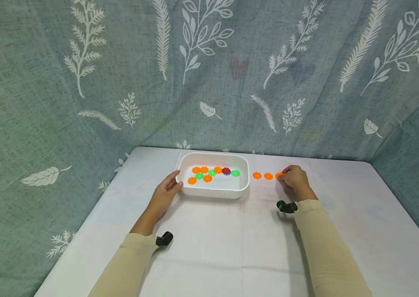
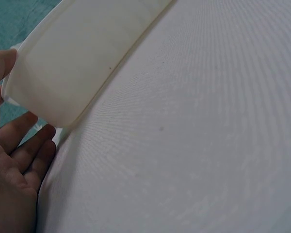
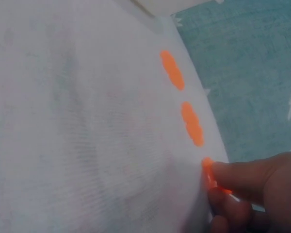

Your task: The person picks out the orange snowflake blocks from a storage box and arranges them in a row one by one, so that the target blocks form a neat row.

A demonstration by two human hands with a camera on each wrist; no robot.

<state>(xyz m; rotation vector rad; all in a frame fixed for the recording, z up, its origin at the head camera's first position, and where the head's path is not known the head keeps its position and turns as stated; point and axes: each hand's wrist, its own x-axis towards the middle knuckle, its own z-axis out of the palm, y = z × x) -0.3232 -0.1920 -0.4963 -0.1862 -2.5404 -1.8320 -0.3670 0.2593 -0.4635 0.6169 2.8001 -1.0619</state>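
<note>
A shallow white plastic tub (image 1: 209,193) stands at the back of the table. My left hand (image 1: 164,194) grips its left end, with the thumb (image 2: 4,65) over the rim and the other fingers below and beside the wall. Inside lie orange, green, red and blue flower-shaped discs (image 1: 192,180). Right of the tub, two orange discs (image 1: 256,175) lie flat in a row. At the right end of that row my right hand (image 1: 297,180) pinches a third orange flower-shaped disc (image 3: 208,171) between thumb and fingers, close over the cloth; the fingers partly cover it.
A white cloth (image 1: 231,239) covers the table. Behind and to the sides hangs a blue-green curtain (image 1: 179,111) with white leaf prints, meeting the table's back edge. Each wrist wears a small black camera (image 1: 164,239).
</note>
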